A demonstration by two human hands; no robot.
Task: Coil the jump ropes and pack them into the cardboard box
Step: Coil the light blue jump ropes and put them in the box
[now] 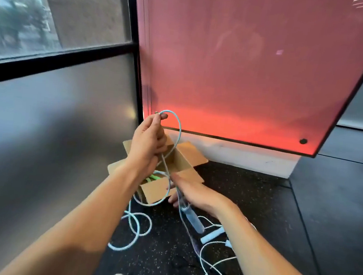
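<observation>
While the left hand [149,138] pinches a raised loop of the pale blue jump rope [178,132] over the open cardboard box [190,158], probably to size the coil, the right hand [194,194] sits nearer, by the clear handle [191,216]; I cannot tell whether it grips anything. Something green [154,176] inside the box is mostly covered.
</observation>
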